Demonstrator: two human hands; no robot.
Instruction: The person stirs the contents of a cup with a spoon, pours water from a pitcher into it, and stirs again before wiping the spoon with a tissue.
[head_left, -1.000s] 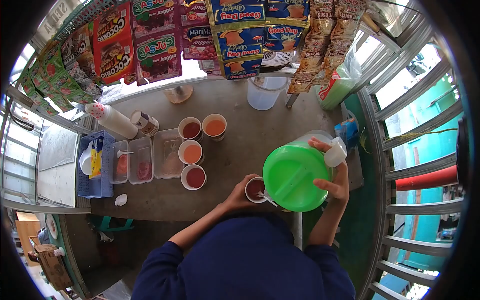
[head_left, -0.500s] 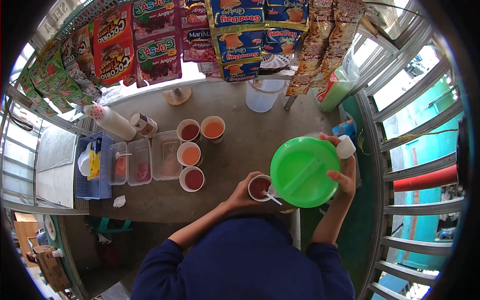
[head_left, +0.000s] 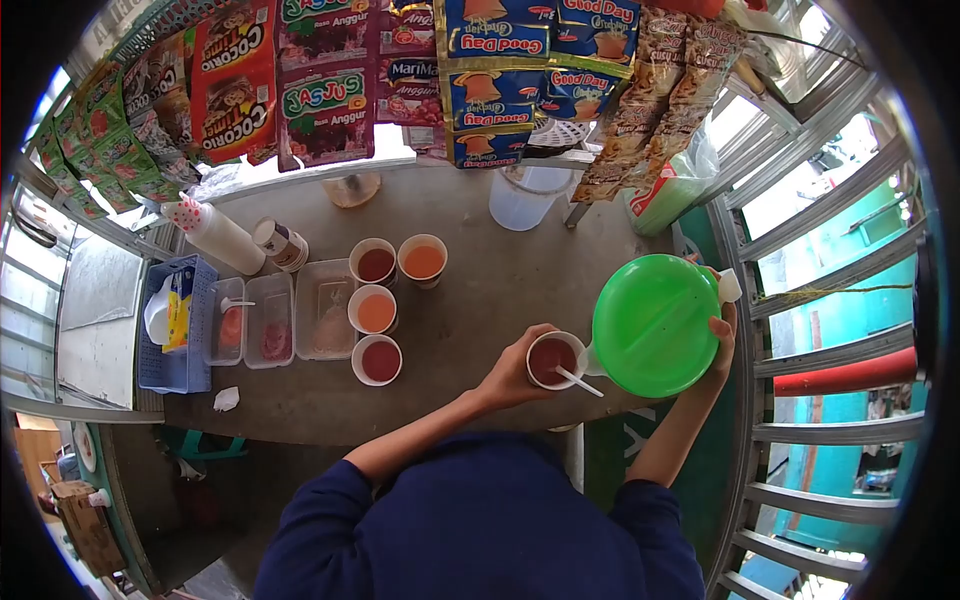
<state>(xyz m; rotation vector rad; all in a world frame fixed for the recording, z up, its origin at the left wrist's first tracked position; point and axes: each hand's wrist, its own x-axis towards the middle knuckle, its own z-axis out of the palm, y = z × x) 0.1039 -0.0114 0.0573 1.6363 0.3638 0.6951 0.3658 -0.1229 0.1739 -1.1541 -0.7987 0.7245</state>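
Observation:
A paper cup of dark red drink (head_left: pixel 552 362) with a white spoon (head_left: pixel 580 381) leaning in it is held in my left hand (head_left: pixel 508 372), fingers wrapped round its left side. Just to the right, my right hand (head_left: pixel 725 335) grips the far side of a pitcher with a bright green lid (head_left: pixel 655 325). The pitcher's clear spout (head_left: pixel 592 361) is beside the cup's rim. Several filled paper cups stand left of centre, among them an orange one (head_left: pixel 423 260) and a red one (head_left: pixel 379 360).
Clear plastic tubs of powder (head_left: pixel 327 335) and a blue basket (head_left: pixel 176 372) stand at the left. Stacked cups (head_left: pixel 222 240) lie behind them. A clear bucket (head_left: pixel 520 205) is at the back. Sachet strips (head_left: pixel 325 110) hang overhead. Metal bars (head_left: pixel 840 350) line the right side.
Both hands, with the cup and the pitcher, have shifted right in view. The pitcher has tilted less over the cup, so its lid sits farther from the cup and the spout now shows.

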